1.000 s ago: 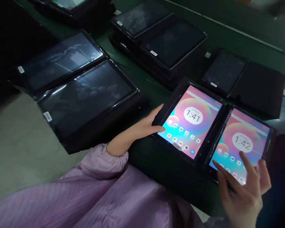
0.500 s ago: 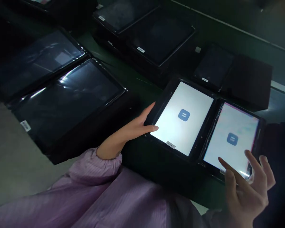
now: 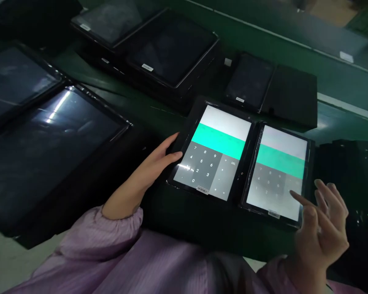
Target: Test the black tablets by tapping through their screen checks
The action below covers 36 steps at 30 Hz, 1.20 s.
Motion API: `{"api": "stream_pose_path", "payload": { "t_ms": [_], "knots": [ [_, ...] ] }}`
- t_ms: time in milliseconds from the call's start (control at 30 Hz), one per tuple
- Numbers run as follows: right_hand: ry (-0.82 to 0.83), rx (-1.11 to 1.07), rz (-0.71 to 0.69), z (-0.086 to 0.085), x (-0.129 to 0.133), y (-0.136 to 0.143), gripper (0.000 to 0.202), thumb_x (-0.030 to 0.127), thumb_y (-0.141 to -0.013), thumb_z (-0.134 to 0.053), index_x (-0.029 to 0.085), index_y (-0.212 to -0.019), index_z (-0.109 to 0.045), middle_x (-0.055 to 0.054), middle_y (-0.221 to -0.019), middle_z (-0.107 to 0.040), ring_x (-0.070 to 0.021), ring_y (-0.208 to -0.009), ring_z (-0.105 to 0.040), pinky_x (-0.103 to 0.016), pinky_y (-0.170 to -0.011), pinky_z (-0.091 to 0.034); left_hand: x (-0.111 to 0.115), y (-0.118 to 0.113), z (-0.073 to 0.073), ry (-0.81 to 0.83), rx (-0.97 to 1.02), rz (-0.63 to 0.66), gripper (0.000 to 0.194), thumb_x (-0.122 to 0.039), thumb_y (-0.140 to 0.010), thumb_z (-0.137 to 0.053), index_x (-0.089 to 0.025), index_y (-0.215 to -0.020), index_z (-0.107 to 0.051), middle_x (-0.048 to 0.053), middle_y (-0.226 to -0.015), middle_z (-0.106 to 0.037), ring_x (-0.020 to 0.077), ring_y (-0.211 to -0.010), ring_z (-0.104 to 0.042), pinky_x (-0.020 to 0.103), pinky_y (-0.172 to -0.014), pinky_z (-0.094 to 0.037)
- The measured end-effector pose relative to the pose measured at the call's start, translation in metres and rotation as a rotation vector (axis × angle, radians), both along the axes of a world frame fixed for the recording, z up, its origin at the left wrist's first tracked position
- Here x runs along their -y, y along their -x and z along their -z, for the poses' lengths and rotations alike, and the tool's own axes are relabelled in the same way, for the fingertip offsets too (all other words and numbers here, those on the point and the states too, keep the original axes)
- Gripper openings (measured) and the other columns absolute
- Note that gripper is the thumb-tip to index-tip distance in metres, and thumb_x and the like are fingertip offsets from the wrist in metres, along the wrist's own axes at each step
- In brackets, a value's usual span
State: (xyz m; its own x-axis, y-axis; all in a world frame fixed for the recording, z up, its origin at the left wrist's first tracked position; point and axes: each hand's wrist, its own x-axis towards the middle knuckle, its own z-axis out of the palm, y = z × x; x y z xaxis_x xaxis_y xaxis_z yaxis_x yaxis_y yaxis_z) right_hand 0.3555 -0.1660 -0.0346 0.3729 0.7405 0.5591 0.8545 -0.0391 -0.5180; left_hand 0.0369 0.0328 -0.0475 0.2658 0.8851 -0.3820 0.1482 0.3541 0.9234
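Two tablets with lit screens lie side by side in front of me, each with a small label at its lower edge. The left tablet (image 3: 217, 134) shows a calculator keypad under a green band. On the right tablet (image 3: 279, 163) a similar keypad looks paler. My left hand (image 3: 150, 167) grips the left tablet's left edge, thumb at the front rim, the other fingers partly hidden beyond the side. Over the right tablet's lower right part, my right hand (image 3: 325, 228) has its index finger stretched out and the other fingers loosely apart. Whether the fingertip touches the glass I cannot tell.
Dark-screened tablets (image 3: 171, 49) are stacked at the back. A larger pair of dark tablets (image 3: 58, 151) lies at the left. Behind the lit ones are another dark tablet (image 3: 250, 79) and a black flat panel (image 3: 290, 96). The green table (image 3: 334, 90) runs underneath.
Both screens have switched from a white page with a blue icon to a calculator. The view has shifted, so things appear further left. My right index finger is now higher on its screen.
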Motion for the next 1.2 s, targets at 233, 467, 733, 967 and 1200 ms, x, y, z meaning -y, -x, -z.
{"api": "stream_pose_path", "payload": {
  "t_ms": [233, 467, 733, 967, 1200],
  "knots": [
    [0.117, 0.142, 0.138, 0.001, -0.024, -0.041, 0.034, 0.044, -0.11, -0.058, 0.024, -0.11, -0.085, -0.012, -0.155, -0.063, -0.0447, -0.154, -0.045, -0.074, -0.115, -0.044, -0.005, -0.011, 0.013, 0.028, 0.109, -0.166, 0.074, -0.067, -0.087, -0.07, -0.023, -0.146, -0.069, 0.008, -0.145, -0.074, 0.039, -0.145, -0.06, 0.053, -0.126, -0.047],
    [0.137, 0.26, 0.05, 0.002, -0.041, -0.048, 0.029, 0.039, -0.109, -0.061, 0.025, -0.111, -0.086, -0.013, -0.164, -0.056, -0.0504, -0.161, -0.033, -0.075, -0.116, -0.041, -0.011, -0.021, 0.015, 0.08, 0.108, -0.275, 0.064, -0.07, -0.094, -0.057, -0.023, -0.134, -0.075, 0.006, -0.126, -0.082, 0.0361, -0.132, -0.07, 0.049, -0.119, -0.055],
    [0.125, 0.2, 0.186, 0.004, -0.038, -0.05, 0.033, 0.045, -0.109, -0.06, 0.025, -0.108, -0.086, -0.009, -0.16, -0.06, -0.0464, -0.163, -0.032, -0.079, -0.121, -0.036, -0.018, -0.026, 0.018, 0.06, 0.045, -0.307, 0.056, -0.07, -0.093, -0.058, -0.026, -0.124, -0.075, 0.0, -0.115, -0.082, 0.0354, -0.135, -0.067, 0.045, -0.121, -0.053],
    [0.155, 0.227, 0.064, 0.002, -0.044, -0.043, 0.028, 0.036, -0.109, -0.061, 0.025, -0.11, -0.086, -0.012, -0.163, -0.057, -0.048, -0.163, -0.031, -0.078, -0.121, -0.037, -0.019, -0.027, 0.02, 0.091, 0.06, -0.345, 0.046, -0.062, -0.093, -0.056, -0.029, -0.119, -0.076, 0.002, -0.111, -0.083, 0.0336, -0.128, -0.071, 0.046, -0.12, -0.054],
    [0.112, 0.135, 0.237, 0.002, -0.035, -0.046, 0.032, 0.046, -0.108, -0.061, 0.027, -0.109, -0.086, -0.008, -0.157, -0.063, -0.0469, -0.161, -0.035, -0.079, -0.12, -0.038, -0.021, -0.024, 0.026, 0.059, 0.06, -0.343, 0.054, -0.064, -0.09, -0.058, -0.025, -0.122, -0.075, 0.005, -0.112, -0.082, 0.0334, -0.124, -0.073, 0.045, -0.111, -0.059]
  ]
}}
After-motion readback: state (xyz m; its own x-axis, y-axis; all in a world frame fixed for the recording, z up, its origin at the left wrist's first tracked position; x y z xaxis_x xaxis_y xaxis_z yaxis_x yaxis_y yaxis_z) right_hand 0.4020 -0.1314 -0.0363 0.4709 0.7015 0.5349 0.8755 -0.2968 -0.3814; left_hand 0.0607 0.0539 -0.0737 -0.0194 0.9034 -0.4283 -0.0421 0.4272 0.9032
